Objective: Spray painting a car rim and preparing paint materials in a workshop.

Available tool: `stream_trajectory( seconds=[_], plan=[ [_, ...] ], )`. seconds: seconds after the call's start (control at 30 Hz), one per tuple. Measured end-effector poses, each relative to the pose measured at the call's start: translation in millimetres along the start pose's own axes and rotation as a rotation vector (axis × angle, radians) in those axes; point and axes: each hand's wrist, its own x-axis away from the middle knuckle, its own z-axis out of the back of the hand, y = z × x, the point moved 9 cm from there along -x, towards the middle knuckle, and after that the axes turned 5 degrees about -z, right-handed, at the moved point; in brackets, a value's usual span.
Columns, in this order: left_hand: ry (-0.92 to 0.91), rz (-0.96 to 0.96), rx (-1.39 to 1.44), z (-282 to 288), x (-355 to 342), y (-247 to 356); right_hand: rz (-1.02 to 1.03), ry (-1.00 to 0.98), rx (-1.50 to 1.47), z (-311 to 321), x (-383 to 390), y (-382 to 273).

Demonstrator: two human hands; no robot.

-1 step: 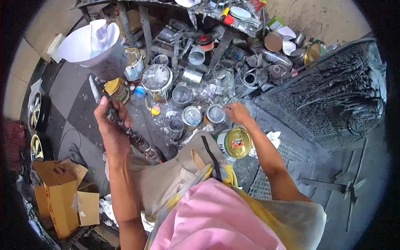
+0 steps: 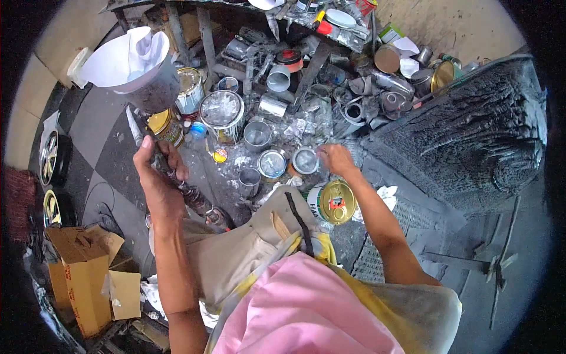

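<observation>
Hold the spray gun steady, left hand clamped on it, left of the open tin; right hand at its rim, grip unclear.

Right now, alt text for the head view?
A person's left hand grips a stained tool; the right hand is beside a small open can, contact unclear. More cans clutter the floor; a cardboard box sits lower left.

Likely spray gun, raised; open can upright on floor.
</observation>
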Motion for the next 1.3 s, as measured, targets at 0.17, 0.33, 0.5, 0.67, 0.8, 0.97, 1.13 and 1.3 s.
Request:
stream_trajectory(
  seconds=[0.17, 0.33, 0.5, 0.67, 0.8, 0.97, 1.13, 1.3],
  plan=[
    [0.009, 0.014, -0.006, -4, -1, -6, 0.207, 0.161, -0.245, -17, -3, 13],
    [0.001, 0.013, 0.036, 9, -6, -10, 0.068, -0.146, -0.158, -16, -11, 6],
    [-0.013, 0.008, -0.010, 5, -4, -4, 0.148, -0.005, -0.204, -6, -4, -10],
    [-0.033, -0.001, -0.014, 5, -2, -5, 0.004, 0.165, -0.678, -49, -21, 23],
    [-0.035, -0.006, -0.042, 4, 0, -1, -0.363, 0.232, -0.881, -95, -29, 57],
    [0.001, 0.010, -0.038, 5, 0, -4, -0.252, 0.347, -0.675, -90, -44, 51],
    [-0.023, 0.025, -0.035, 7, -3, -9, -0.195, 0.275, -0.812, -92, -32, 33],
    [-0.020, 0.028, -0.037, 3, -2, -9, -0.054, 0.318, -0.623, -84, -2, 17]
  ],
)
